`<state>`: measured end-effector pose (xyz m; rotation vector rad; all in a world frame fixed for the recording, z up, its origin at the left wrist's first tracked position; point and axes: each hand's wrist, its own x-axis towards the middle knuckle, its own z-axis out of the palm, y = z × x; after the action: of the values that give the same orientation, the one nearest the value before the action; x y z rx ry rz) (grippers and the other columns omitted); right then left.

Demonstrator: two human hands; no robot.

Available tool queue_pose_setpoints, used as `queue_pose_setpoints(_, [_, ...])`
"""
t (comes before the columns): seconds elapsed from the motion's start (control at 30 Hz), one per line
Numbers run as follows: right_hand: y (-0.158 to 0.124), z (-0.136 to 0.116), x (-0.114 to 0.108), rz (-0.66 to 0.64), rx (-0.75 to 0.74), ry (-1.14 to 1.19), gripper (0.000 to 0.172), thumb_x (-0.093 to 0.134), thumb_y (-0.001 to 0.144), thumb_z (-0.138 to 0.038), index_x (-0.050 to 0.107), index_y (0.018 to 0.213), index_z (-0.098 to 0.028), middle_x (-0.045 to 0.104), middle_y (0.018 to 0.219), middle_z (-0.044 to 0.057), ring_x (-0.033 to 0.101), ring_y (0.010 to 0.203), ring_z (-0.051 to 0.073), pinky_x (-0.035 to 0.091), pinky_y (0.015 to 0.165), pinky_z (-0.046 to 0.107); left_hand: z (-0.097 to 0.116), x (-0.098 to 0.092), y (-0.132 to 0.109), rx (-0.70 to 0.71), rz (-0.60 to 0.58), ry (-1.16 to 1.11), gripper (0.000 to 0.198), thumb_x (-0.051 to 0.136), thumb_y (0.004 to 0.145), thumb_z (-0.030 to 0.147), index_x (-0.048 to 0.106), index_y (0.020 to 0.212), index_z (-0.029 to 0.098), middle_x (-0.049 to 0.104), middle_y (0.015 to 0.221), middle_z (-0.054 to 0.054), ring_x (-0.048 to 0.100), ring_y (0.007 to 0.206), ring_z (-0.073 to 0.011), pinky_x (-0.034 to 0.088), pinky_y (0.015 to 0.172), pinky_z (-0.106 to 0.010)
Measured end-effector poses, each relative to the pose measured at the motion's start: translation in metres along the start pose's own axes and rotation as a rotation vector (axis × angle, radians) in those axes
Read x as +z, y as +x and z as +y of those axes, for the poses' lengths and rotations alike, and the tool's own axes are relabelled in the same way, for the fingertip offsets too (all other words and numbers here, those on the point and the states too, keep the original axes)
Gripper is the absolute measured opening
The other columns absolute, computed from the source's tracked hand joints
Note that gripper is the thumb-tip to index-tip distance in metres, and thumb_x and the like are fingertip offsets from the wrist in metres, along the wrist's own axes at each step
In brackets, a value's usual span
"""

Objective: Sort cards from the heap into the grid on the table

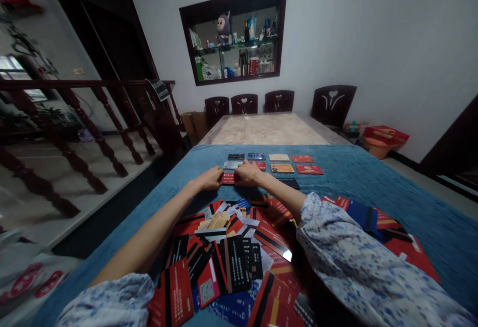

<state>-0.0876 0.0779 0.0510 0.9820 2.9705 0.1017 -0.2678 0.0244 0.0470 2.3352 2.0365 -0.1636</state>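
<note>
A red card (228, 178) lies at the left of the nearest row on the blue cloth, possibly the top of a small stack. My left hand (212, 178) grips its left edge, fingers bent. From the other side, the fingers of my right hand (247, 173) close on its right edge. Just beyond are a silver-grey card (231, 165), a dark card (236, 157) and a blue card (256, 156). Partly behind my right hand lies another red card (260, 165). Under my forearms spreads a loose heap of mixed cards (235, 262), mostly red and black.
The rows continue right with a cream card (279, 158), an orange card (282, 168) and a red card (309, 169). A black card (287, 183) is partly behind my right forearm. More loose cards (360, 216) lie right. Chairs (279, 101) stand beyond the table (261, 130).
</note>
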Motion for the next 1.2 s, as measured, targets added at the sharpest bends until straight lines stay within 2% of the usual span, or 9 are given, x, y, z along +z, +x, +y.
queue_pose_setpoints(0.23, [0.006, 0.000, 0.004, -0.041, 0.015, 0.003, 0.037, 0.060, 0.085, -0.043, 0.070, 0.112, -0.020, 0.063, 0.126, 0.016, 0.048, 0.122, 0.037, 0.044, 0.093, 0.053, -0.010, 0.009, 0.011, 0.022, 0.003, -0.037, 0.030, 0.055, 0.071, 0.011, 0.061, 0.100, 0.016, 0.060, 0.110, -0.010, 0.060, 0.098, -0.0229, 0.048, 0.084, -0.029])
queue_pose_setpoints(0.53, [0.009, -0.001, 0.002, -0.067, 0.012, 0.014, 0.036, 0.060, 0.085, -0.043, 0.069, 0.115, -0.025, 0.063, 0.128, 0.013, 0.048, 0.123, 0.036, 0.043, 0.095, 0.055, -0.009, 0.005, 0.012, -0.003, -0.053, -0.025, 0.023, 0.056, 0.071, 0.011, 0.061, 0.093, 0.018, 0.058, 0.109, -0.008, 0.059, 0.096, -0.0207, 0.050, 0.085, -0.027])
queue_pose_setpoints(0.7, [0.011, -0.003, 0.002, -0.061, 0.019, 0.016, 0.034, 0.060, 0.084, -0.040, 0.070, 0.112, -0.023, 0.063, 0.126, 0.014, 0.049, 0.123, 0.036, 0.043, 0.095, 0.054, -0.006, 0.003, 0.011, -0.041, -0.078, -0.022, 0.030, 0.057, 0.069, 0.011, 0.060, 0.098, 0.018, 0.057, 0.111, -0.008, 0.059, 0.098, -0.0207, 0.050, 0.087, -0.028])
queue_pose_setpoints(0.93, [0.011, -0.005, 0.001, -0.061, 0.022, 0.017, 0.033, 0.059, 0.084, -0.038, 0.070, 0.111, -0.023, 0.064, 0.125, 0.013, 0.050, 0.123, 0.035, 0.045, 0.094, 0.052, -0.003, 0.005, 0.017, -0.076, -0.090, -0.013, 0.028, 0.058, 0.068, 0.011, 0.061, 0.095, 0.016, 0.057, 0.112, -0.010, 0.060, 0.095, -0.0209, 0.051, 0.085, -0.029])
queue_pose_setpoints(1.2, [0.008, -0.006, 0.004, -0.033, 0.019, 0.000, 0.036, 0.052, 0.086, -0.036, 0.069, 0.114, -0.021, 0.063, 0.126, 0.015, 0.051, 0.120, 0.035, 0.044, 0.094, 0.053, -0.004, 0.011, 0.017, -0.107, -0.054, -0.002, 0.029, 0.058, 0.068, 0.010, 0.061, 0.097, 0.016, 0.057, 0.113, -0.011, 0.060, 0.100, -0.0223, 0.051, 0.087, -0.029])
